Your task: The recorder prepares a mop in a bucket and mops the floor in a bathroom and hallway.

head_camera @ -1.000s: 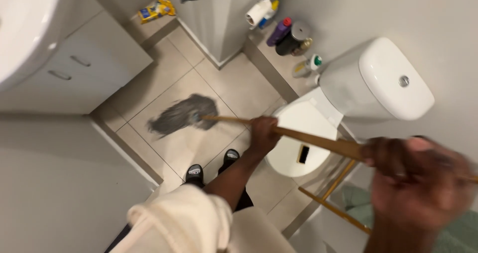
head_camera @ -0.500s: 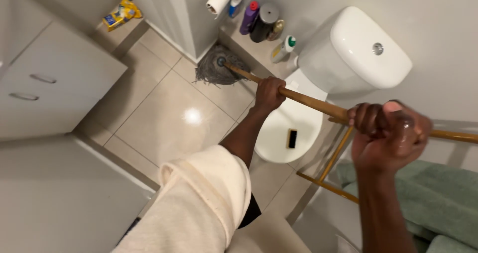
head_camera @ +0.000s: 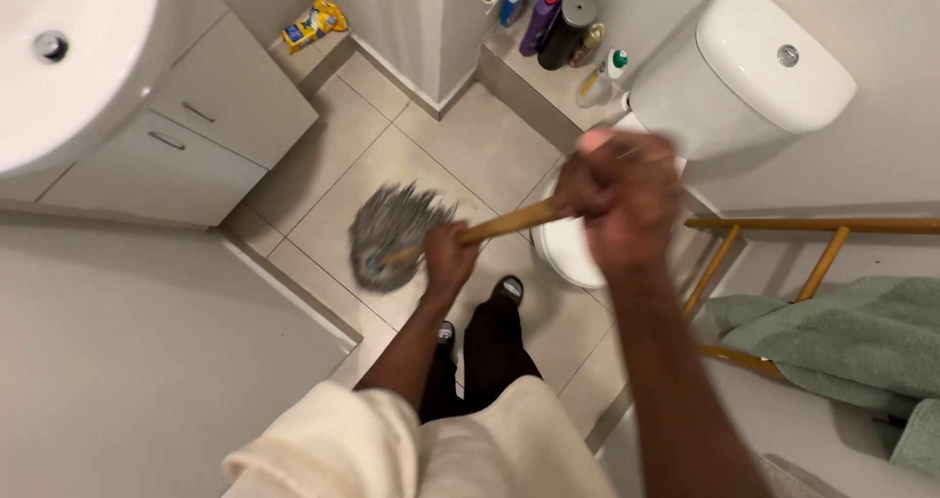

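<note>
Both hands clench the mop (head_camera: 446, 236): left hand (head_camera: 448, 256) low near the grey head, right hand (head_camera: 619, 196) higher on the stiff wooden handle; the soft, probably damp head (blurred) rests on floor tiles (head_camera: 470, 145) left of the toilet (head_camera: 744, 67)

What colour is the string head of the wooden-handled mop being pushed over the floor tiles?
Grey: the stringy mop head is a blurred mid-grey, seen in the head view.

Mop head (head_camera: 392, 234) on floor (head_camera: 470, 145), left of toilet (head_camera: 744, 57).
</note>
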